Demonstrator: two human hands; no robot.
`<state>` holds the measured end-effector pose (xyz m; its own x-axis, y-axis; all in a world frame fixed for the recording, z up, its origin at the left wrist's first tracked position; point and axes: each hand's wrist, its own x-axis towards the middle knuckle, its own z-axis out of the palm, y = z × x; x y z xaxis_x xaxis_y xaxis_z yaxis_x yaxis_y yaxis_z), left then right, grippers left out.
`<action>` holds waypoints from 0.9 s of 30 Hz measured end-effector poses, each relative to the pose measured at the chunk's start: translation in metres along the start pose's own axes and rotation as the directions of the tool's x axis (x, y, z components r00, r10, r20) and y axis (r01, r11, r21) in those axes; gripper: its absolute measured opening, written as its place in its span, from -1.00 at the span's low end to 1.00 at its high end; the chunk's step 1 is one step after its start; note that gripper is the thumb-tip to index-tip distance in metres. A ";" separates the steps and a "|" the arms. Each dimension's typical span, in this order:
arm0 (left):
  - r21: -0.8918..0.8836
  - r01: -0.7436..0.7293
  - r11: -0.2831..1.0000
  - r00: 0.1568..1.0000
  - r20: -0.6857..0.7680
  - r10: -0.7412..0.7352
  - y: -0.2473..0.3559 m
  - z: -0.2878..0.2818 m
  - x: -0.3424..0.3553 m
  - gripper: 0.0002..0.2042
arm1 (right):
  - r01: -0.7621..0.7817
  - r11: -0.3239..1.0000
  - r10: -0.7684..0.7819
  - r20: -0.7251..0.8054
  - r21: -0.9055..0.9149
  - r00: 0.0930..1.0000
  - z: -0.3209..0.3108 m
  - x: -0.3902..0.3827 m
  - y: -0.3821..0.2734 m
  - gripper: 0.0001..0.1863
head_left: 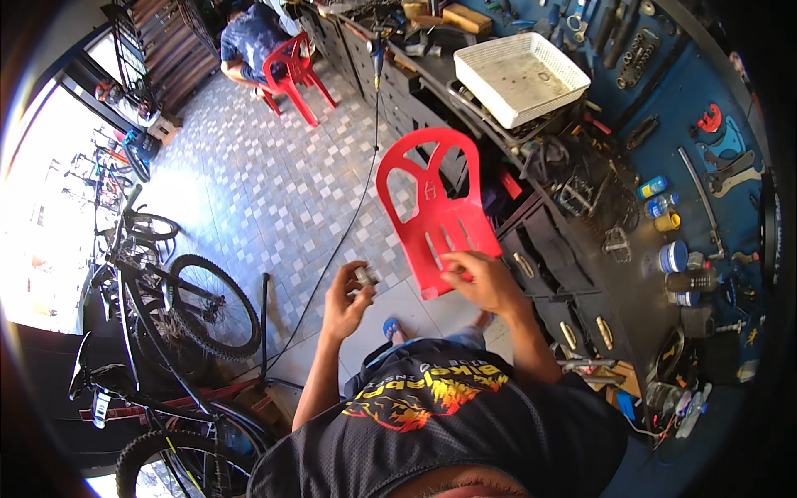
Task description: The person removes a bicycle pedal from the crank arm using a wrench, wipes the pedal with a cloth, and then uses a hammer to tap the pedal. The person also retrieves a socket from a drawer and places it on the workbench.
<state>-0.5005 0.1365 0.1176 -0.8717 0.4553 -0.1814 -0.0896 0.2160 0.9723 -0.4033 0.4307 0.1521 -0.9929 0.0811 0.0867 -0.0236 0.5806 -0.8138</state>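
A small silvery metal part (366, 277) is pinched between the thumb and fingers of my left hand (345, 303), held up over the tiled floor; its exact kind is too small to tell. My right hand (488, 286) is level with it, a short way to the right. Its fingers are curled in toward the thumb, and whatever they may hold is hidden. Behind my right hand stands a red plastic chair (429, 192), and the hand covers part of its seat. The two hands are apart from each other.
A workbench with dark drawers (544, 249) runs along my right, bearing a white plastic basket (523, 79), tools and several bottles. Bicycles (212, 307) stand on the left. A dark cable (353, 220) hangs across the floor area. A person (251, 41) sits on another red chair (286, 70) farther off.
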 end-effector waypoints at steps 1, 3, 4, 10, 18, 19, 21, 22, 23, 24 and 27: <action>-0.087 0.002 0.996 0.999 -0.043 -0.006 -0.008 -0.025 -0.014 -0.53 | 0.054 0.999 -0.053 0.096 -0.010 0.994 0.025 0.012 -0.014 -0.59; -0.202 0.034 0.979 0.993 -0.107 -0.057 -0.019 -0.071 -0.036 -0.52 | 0.147 0.989 -0.137 0.275 -0.016 0.952 0.068 0.036 -0.038 -0.57; -0.230 0.016 0.973 0.990 -0.134 -0.048 -0.024 -0.090 -0.045 -0.54 | 0.188 0.981 -0.163 0.336 -0.044 0.928 0.084 0.047 -0.048 -0.56; -0.293 -0.038 0.955 0.966 -0.254 -0.039 -0.052 -0.151 -0.045 -0.52 | 0.312 0.933 -0.207 0.442 -0.179 0.873 0.114 0.129 -0.066 -0.51; -0.657 0.121 0.744 0.984 -0.021 -0.179 -0.085 -0.162 0.050 -0.38 | 0.148 0.937 -0.045 0.312 -0.316 0.949 0.165 0.317 0.052 -0.55; -0.690 0.149 0.709 0.983 0.027 -0.181 -0.086 -0.164 0.073 -0.37 | 0.157 0.906 -0.042 0.287 -0.394 0.957 0.170 0.345 0.077 -0.56; -0.710 0.243 0.661 0.964 0.100 -0.247 -0.083 -0.173 0.121 -0.38 | 0.073 0.869 0.043 0.222 -0.489 0.974 0.180 0.390 0.122 -0.59; -0.731 0.280 0.623 0.950 0.119 -0.288 -0.081 -0.176 0.148 -0.41 | 0.072 0.846 0.031 0.182 -0.529 0.983 0.181 0.410 0.144 -0.60; -0.761 0.284 0.583 0.947 0.130 -0.292 -0.078 -0.179 0.178 -0.46 | 0.042 0.815 0.068 0.167 -0.577 0.984 0.182 0.422 0.165 -0.60; -0.790 0.293 0.539 0.942 0.143 -0.303 -0.074 -0.183 0.207 -0.50 | 0.009 0.781 0.115 0.158 -0.625 0.981 0.183 0.426 0.184 -0.60; -0.618 0.441 0.651 0.895 0.254 -0.366 -0.058 -0.196 0.317 -0.62 | 0.026 0.738 0.142 0.193 -0.674 0.971 0.185 0.433 0.219 -0.56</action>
<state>-0.8662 0.0988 0.0328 -0.6256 0.5476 -0.5557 -0.7403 -0.1920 0.6442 -0.8604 0.4428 -0.0945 -0.9897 0.0046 -0.1428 0.0349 0.9769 -0.2107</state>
